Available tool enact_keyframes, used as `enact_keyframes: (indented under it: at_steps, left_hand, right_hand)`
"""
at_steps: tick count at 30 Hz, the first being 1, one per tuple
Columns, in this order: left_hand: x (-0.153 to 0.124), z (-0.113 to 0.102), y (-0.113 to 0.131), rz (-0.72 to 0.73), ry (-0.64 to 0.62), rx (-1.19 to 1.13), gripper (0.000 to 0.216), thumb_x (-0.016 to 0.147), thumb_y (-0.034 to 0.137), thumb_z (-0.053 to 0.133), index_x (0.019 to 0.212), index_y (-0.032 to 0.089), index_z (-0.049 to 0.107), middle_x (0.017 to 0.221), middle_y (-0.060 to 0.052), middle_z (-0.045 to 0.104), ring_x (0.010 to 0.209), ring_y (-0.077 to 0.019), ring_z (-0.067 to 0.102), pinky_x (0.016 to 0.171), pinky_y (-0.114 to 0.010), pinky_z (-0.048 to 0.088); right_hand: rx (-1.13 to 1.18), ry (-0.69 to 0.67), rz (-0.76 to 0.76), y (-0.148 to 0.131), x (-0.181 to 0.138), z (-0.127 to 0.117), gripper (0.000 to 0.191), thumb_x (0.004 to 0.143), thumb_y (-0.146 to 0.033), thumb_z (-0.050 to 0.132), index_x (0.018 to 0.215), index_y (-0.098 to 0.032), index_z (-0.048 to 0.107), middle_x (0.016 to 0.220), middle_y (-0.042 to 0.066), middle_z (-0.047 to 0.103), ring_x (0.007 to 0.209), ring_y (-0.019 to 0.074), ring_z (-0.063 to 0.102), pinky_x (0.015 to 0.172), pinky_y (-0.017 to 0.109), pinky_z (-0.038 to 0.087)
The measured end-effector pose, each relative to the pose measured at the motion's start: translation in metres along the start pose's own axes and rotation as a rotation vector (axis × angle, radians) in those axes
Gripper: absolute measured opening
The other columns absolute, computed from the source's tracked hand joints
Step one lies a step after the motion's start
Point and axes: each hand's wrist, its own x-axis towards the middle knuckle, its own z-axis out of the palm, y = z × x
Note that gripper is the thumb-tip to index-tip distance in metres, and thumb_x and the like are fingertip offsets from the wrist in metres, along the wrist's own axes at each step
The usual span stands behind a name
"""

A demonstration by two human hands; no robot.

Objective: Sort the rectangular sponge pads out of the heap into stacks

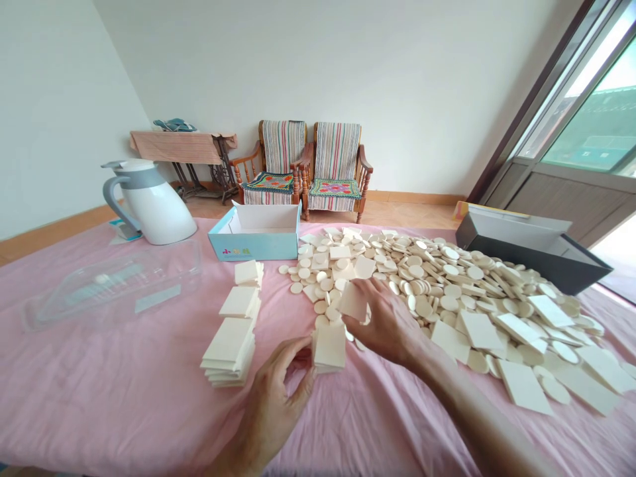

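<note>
My right hand (385, 318) pinches a square cream-coloured card (354, 301) between thumb and fingers, tilted above the near edge of a loose heap. Just below it stands a small stack of square cards (329, 348). My left hand (278, 384) is at the left side of this stack, its thumb and index finger curved apart with the tips against the stack's edge. Further left, a row of neat stacks of the same square cards (228, 344) runs away from me, the nearest being the tallest.
A wide heap of round and square pieces (422, 271) covers the right of the pink cloth (149, 411). Behind stand a light blue box (256, 248) and a black box (531, 255). A white jug (161, 209) and clear plastic packaging (119, 285) are at left.
</note>
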Motion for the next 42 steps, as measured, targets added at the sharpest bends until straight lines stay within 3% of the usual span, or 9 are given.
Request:
enact_keyframes:
  at_steps: [3,8,13,18,22,26,32,38,42]
  left_hand:
    - [-0.001,0.001,-0.001,-0.037,0.001,-0.067,0.035,0.088,0.018,0.056,0.122,0.025,0.052,0.113,-0.003,0.065,0.101,-0.0167,0.065,0.090,-0.032,0.055]
    - [0.000,0.001,-0.001,-0.052,-0.003,-0.110,0.039,0.087,0.021,0.059,0.125,0.024,0.051,0.117,-0.005,0.065,0.104,-0.0181,0.065,0.090,-0.033,0.056]
    - [-0.001,0.001,0.002,-0.064,0.010,-0.087,0.042,0.087,0.025,0.060,0.127,0.023,0.050,0.121,-0.007,0.064,0.106,-0.0200,0.065,0.091,-0.034,0.056]
    - [-0.010,0.000,0.004,-0.089,-0.009,-0.028,0.052,0.091,0.030,0.054,0.140,0.023,0.037,0.132,-0.009,0.059,0.117,-0.0212,0.060,0.098,-0.036,0.052]
    - [-0.019,0.000,0.008,-0.020,-0.015,0.165,0.060,0.094,0.033,0.049,0.148,0.024,0.024,0.145,-0.008,0.046,0.132,-0.0227,0.046,0.106,-0.040,0.043]
    - [-0.023,0.006,0.015,0.071,-0.035,0.300,0.061,0.095,0.033,0.045,0.150,0.025,0.020,0.146,-0.008,0.045,0.131,-0.0235,0.045,0.104,-0.040,0.044]
    - [-0.026,0.013,0.020,0.073,-0.025,0.317,0.068,0.095,0.033,0.046,0.152,0.023,0.010,0.145,-0.011,0.046,0.130,-0.0238,0.047,0.101,-0.039,0.047]
    - [-0.025,-0.002,0.013,0.050,0.141,0.257,0.053,0.095,0.033,0.046,0.144,0.021,0.031,0.139,-0.012,0.053,0.127,-0.0238,0.051,0.102,-0.040,0.047]
    - [-0.026,-0.011,0.009,0.122,0.202,0.278,0.029,0.091,0.028,0.052,0.119,0.022,0.054,0.112,-0.009,0.067,0.104,-0.0220,0.065,0.087,-0.033,0.055]
  right_hand:
    - [0.167,-0.087,-0.202,-0.021,-0.010,-0.009,0.035,0.075,-0.027,0.058,0.108,-0.018,0.052,0.097,0.006,0.057,0.092,0.0211,0.051,0.082,0.033,0.043]
    - [0.115,-0.245,-0.286,-0.036,-0.020,-0.003,0.031,0.075,-0.030,0.059,0.103,-0.017,0.057,0.100,0.009,0.058,0.098,0.0252,0.052,0.089,0.042,0.042]
    - [0.177,-0.224,-0.186,-0.018,-0.036,0.002,0.068,0.079,-0.040,0.060,0.138,-0.015,0.037,0.130,0.016,0.051,0.120,0.0296,0.047,0.099,0.047,0.039]
    - [0.266,-0.175,0.037,-0.006,-0.066,0.016,0.063,0.084,-0.022,0.045,0.144,-0.017,0.025,0.120,0.014,0.062,0.107,0.0248,0.060,0.090,0.043,0.047]
    - [0.291,-0.185,0.086,-0.016,-0.076,0.020,0.065,0.080,-0.016,0.045,0.143,-0.017,0.030,0.114,0.011,0.067,0.101,0.0239,0.064,0.086,0.039,0.050]
    - [0.290,-0.183,0.093,-0.028,-0.074,0.021,0.063,0.079,-0.014,0.044,0.141,-0.013,0.034,0.105,0.012,0.070,0.096,0.0243,0.066,0.082,0.037,0.052]
    - [0.210,-0.229,0.016,-0.026,-0.071,0.025,0.068,0.081,-0.015,0.042,0.146,-0.007,0.025,0.105,0.017,0.069,0.096,0.0266,0.066,0.081,0.040,0.053]
    - [0.134,-0.190,-0.127,-0.022,-0.049,0.003,0.087,0.077,-0.029,0.058,0.150,-0.014,0.014,0.145,0.020,0.039,0.135,0.0317,0.034,0.107,0.051,0.034]
    - [0.084,-0.418,-0.231,-0.033,-0.019,0.004,0.109,0.066,-0.032,0.072,0.151,-0.014,0.007,0.138,0.019,0.044,0.128,0.0339,0.038,0.108,0.052,0.029]
